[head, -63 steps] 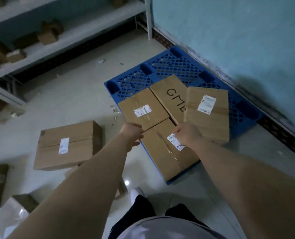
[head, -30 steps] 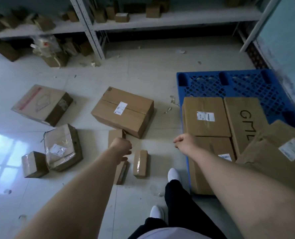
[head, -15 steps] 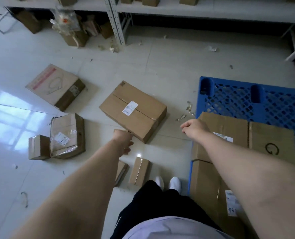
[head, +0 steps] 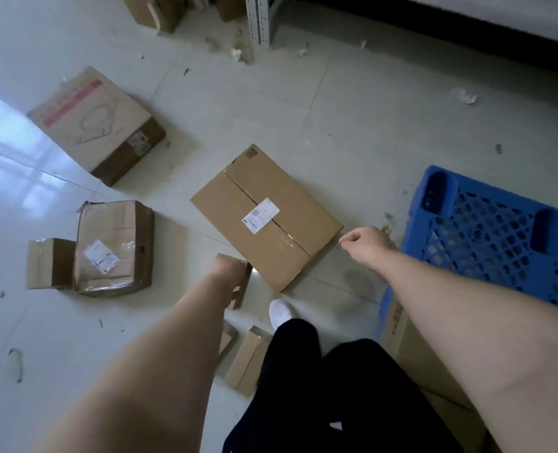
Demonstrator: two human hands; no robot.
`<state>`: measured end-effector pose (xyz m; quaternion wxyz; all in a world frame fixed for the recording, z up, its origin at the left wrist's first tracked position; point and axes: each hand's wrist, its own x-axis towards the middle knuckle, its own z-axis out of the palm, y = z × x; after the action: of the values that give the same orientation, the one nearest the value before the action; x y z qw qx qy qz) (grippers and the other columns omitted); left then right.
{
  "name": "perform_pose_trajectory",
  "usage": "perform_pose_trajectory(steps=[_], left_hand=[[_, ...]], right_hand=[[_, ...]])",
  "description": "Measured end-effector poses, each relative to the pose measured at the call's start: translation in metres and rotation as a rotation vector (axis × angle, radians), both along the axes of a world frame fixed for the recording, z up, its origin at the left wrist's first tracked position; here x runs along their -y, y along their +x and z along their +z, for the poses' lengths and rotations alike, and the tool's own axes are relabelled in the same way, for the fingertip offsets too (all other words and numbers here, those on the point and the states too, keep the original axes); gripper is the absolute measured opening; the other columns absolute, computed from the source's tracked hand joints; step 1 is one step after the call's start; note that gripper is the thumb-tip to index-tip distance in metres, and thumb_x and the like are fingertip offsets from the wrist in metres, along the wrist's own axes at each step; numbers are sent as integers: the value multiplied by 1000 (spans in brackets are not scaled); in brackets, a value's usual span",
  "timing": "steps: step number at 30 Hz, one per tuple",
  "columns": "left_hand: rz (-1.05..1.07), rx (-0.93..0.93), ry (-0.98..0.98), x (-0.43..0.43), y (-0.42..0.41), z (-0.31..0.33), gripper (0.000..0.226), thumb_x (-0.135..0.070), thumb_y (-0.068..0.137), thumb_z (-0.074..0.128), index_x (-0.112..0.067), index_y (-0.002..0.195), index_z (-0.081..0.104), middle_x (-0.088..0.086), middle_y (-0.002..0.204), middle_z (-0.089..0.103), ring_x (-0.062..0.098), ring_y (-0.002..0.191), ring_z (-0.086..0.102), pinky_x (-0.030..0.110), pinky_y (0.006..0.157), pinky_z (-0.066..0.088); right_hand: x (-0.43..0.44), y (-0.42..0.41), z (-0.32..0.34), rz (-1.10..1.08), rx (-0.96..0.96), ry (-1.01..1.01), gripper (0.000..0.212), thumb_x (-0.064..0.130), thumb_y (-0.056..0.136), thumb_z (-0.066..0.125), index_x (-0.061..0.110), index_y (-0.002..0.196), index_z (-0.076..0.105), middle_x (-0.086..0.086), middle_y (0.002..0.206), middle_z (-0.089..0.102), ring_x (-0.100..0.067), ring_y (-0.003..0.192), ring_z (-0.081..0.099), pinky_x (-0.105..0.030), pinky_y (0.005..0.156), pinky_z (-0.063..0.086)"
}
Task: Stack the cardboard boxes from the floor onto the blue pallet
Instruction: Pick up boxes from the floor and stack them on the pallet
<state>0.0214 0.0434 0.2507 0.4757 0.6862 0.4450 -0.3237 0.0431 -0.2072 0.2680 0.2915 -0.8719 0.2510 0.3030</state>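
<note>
Left hand (head: pixel 229 269): fingers hidden, grip cannot be told.
Right hand (head: pixel 365 243): loosely curled, empty, beside labelled cardboard box (head: pixel 271 237).

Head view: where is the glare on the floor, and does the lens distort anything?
In the head view, window glare whitens the floor at the left; a small glint shows by the big box's near edge; the right forearm looks oversized, close to the wide lens.

PLACE: storeroom | EVIDENCE: blue pallet (head: pixel 486 230) on tiled floor (head: pixel 369 109) | labelled cardboard boxes (head: pixel 290 204) scattered left of pallet | metal shelving upright (head: pixel 259 18) beyond pallet, further left
</note>
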Motion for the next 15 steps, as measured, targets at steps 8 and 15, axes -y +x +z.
perform_pose_trajectory(steps=[8, 15], left_hand=[[87, -121, 19, 7, 55, -114, 18, -10, 95, 50, -10, 77, 53, 8, 80, 56, 28, 87, 59, 35, 74, 48], [196, -245, 80, 19, 66, -256, 16, -20, 93, 54, -6, 97, 61, 9, 85, 60, 23, 80, 58, 37, 79, 56]], right_hand=[[-6, 86, -122, 78, -119, -14, 22, 23, 91, 57, 15, 102, 74, -7, 116, 69, -28, 110, 62, -29, 90, 47], [-2, 141, -269, 113, -207, 43, 19, 27, 89, 60, 18, 101, 70, -3, 114, 69, -25, 107, 61, -25, 83, 43]])
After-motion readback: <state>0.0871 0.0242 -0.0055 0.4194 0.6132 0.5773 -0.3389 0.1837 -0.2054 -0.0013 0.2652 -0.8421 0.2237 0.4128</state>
